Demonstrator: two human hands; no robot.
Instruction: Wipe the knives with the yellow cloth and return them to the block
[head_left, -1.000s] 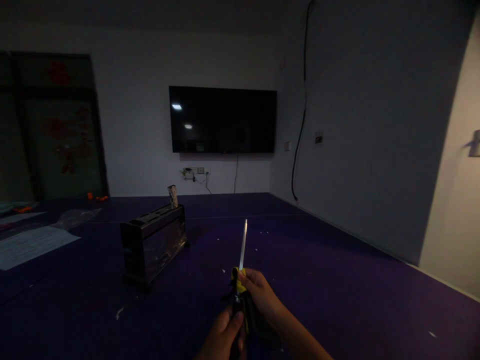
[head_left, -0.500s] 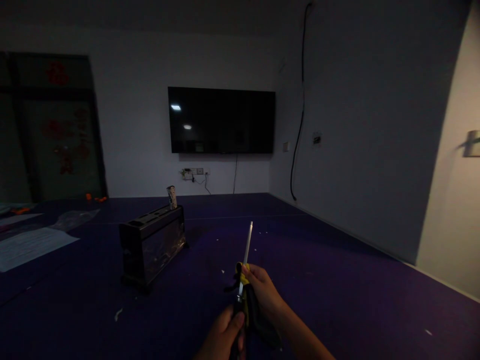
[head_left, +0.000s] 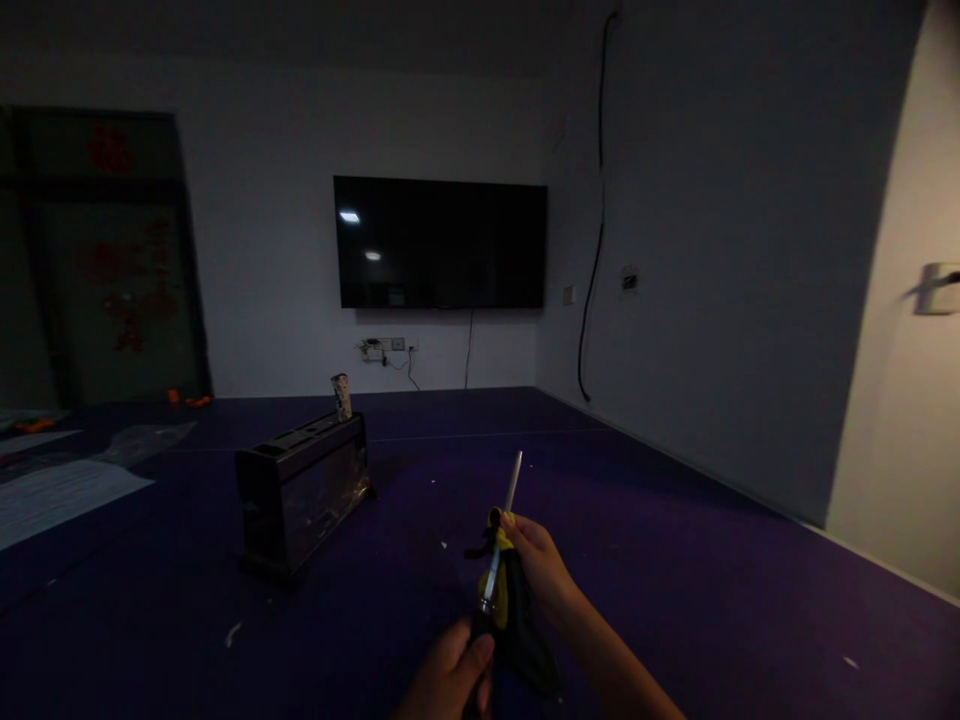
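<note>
- Metal rod [head_left: 512, 482] sits low in the middle of my view, its tip tilted toward 1 o'clock over the purple surface [head_left: 675, 560].
- My left hand [head_left: 450, 682] is closed around the rod's dark handle end at 6 o'clock.
- My right hand [head_left: 541, 565] pinches a yellow-and-black cloth [head_left: 517, 625] against the shaft, fingers curled tight.
- 1 black slotted block [head_left: 300, 490] stands well apart at 10 o'clock.
- 1 dark TV [head_left: 440, 243] hangs on the wall at 12 o'clock.
</note>
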